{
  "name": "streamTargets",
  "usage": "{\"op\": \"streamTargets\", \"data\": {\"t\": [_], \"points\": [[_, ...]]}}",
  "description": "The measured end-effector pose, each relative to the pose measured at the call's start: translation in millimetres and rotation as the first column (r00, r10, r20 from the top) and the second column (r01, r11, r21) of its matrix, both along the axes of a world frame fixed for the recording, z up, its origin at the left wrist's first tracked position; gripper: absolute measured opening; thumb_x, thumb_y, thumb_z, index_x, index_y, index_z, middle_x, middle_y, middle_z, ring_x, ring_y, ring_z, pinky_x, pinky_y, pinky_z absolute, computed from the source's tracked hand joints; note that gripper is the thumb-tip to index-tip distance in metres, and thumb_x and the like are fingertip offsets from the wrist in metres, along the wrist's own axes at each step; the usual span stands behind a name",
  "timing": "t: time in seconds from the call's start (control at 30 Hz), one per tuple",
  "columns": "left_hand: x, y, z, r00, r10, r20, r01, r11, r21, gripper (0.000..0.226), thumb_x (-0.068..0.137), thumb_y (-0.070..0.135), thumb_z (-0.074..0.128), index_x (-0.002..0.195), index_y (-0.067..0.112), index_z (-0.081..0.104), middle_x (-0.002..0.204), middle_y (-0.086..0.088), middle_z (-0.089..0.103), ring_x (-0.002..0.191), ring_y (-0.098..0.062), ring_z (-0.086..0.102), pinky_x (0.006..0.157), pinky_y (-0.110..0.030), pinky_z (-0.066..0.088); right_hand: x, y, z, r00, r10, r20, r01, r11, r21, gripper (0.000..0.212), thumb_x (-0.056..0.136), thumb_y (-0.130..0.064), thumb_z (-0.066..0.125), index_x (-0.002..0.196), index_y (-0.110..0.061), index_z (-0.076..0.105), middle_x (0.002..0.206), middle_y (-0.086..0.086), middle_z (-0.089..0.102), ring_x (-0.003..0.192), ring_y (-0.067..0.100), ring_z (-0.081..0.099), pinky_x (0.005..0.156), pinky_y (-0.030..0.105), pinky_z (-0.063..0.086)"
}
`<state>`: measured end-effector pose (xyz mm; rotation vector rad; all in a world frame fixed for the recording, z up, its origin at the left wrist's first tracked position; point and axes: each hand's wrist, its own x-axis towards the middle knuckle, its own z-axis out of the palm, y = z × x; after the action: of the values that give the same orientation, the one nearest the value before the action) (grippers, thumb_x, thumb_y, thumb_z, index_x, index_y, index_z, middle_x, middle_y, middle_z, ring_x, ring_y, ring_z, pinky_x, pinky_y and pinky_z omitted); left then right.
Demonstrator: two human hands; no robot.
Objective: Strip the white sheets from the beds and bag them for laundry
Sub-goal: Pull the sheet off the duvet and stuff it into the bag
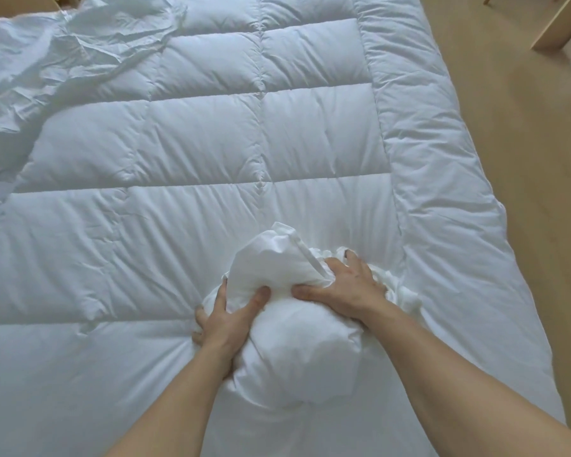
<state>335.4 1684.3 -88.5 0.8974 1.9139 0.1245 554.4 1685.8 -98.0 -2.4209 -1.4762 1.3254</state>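
Two bare forearms, entering from the bottom edge.
Left hand (221, 319): one; fingers curled round the left flank of the sheet bundle (297, 351), thumb dug into its top.
Right hand (346, 288): one; thumb pinching the bundle's upright flap, fingers spread over ruffled gathers behind.
Sheet bundle: one; white, round, tightly stuffed, smooth below, hemmed flap standing at its top. It rests on the quilted duvet (211, 143), in its near part, right of centre. Whether the outer layer is a bag or a wrapped sheet cannot be told.
Quilted duvet: one; white, stitched in puffed panels, covers the bed.
Loose sheet (47, 70): one; white, crumpled, on the duvet's far-left corner.
Floor (515, 166): beige, right side.
Wooden furniture (561, 28): far right, partly cropped.
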Motion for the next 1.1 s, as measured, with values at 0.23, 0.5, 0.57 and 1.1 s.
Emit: {"op": "streamTargets", "data": {"t": [0.23,0.5,0.57,1.1], "points": [[-7.7,1.0,12.6,0.74,0.2,0.642,-0.286,0.958,0.032,0.077,0.055,0.057,0.086,0.122,0.026,0.068,0.122,-0.013,0.07,0.112,-0.035,0.067,0.099,-0.058,0.051,-12.6,-19.6,26.4,0.631,-0.293,-0.719,0.468,0.882,0.052,0.064,0.045,-0.055,0.094,0.102,-0.044,0.066,0.103,-0.009,0.073,0.091,0.012,0.073,0.075,0.029,0.059],[-2.5,90.0,69.0,0.807,-0.328,0.491,0.094,0.892,0.442,0.062,0.049,0.049,0.084,0.105,0.024,0.073,0.099,-0.002,0.077,0.086,-0.018,0.075,0.065,-0.028,0.058,-56.5,-20.0,18.9,0.256,-0.308,-0.916,0.815,0.579,0.033,0.073,0.055,-0.044,0.082,0.122,-0.024,0.062,0.111,-0.003,0.074,0.102,0.018,0.071,0.076,0.028,0.058],[0.9,84.4,48.7,0.844,-0.349,0.408,0.175,0.897,0.407,0.077,0.042,0.054,0.084,0.11,0.022,0.068,0.101,-0.001,0.075,0.091,-0.018,0.074,0.071,-0.03,0.058,-57.5,-30.8,5.7,0.296,-0.414,-0.861,0.81,0.586,-0.003,0.085,0.05,-0.051,0.082,0.125,-0.016,0.062,0.115,0.004,0.073,0.107,0.023,0.07,0.085,0.037,0.059],[6.4,62.0,4.8,0.784,-0.283,0.552,0.104,0.937,0.333,0.053,0.07,0.062,0.074,0.106,0.024,0.073,0.1,-0.002,0.078,0.094,-0.022,0.074,0.082,-0.039,0.06,-35.1,-24.3,47.1,0.872,0.295,0.389,-0.488,0.563,0.667,0.101,0.074,-0.08,0.055,0.156,-0.033,0.018,0.166,0.004,0.012,0.154,0.032,0.001,0.115,0.07,0.01]]}}
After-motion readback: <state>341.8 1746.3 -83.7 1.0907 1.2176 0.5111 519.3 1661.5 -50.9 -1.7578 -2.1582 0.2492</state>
